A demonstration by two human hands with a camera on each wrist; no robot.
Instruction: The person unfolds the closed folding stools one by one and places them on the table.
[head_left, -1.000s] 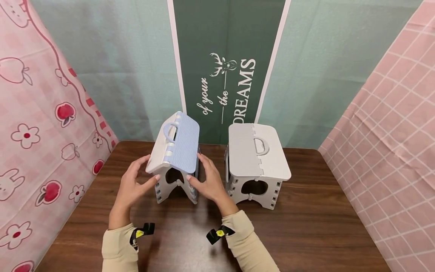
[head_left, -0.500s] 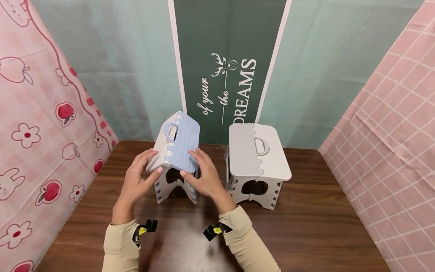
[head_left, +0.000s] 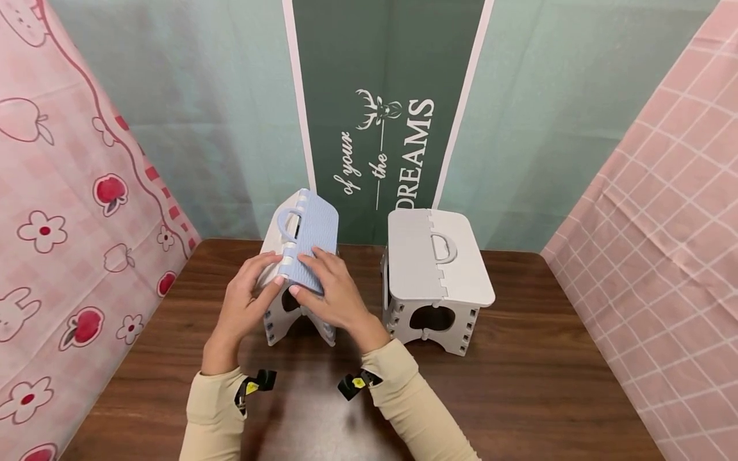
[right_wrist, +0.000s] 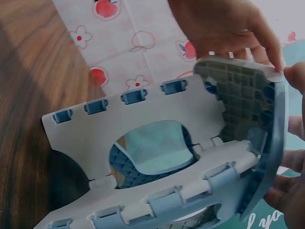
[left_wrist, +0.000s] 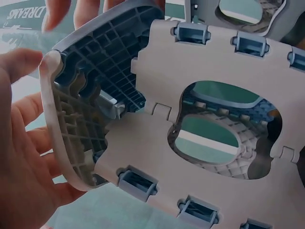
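Note:
A blue-and-white folding stool [head_left: 318, 221] stands partly folded on the table, its two top halves sloping down from a raised middle seam like a roof. My left hand [head_left: 246, 299] rests on the white half, the thumb tip near the seam at the front edge. On the blue half lies my right hand [head_left: 339, 296], fingers spread over the textured surface and thumb at the front edge. In the left wrist view, the ribbed underside [left_wrist: 97, 62] and the hinged white front leg panel [left_wrist: 143, 143] show. The right wrist view shows the right fingers [right_wrist: 295, 160] along the blue outer face.
A white-and-grey folding stool [head_left: 412, 256] stands unfolded to the right, its top nearly flat. Both stools are on the dark wooden table [head_left: 519, 384]. A green cloth backdrop [head_left: 230, 128] hangs behind, with pink cloths [head_left: 75, 224] at the sides.
Both hands have moved inward from the stool's outer sides onto its sloping top, closer to the middle seam. Neither stool has visibly shifted.

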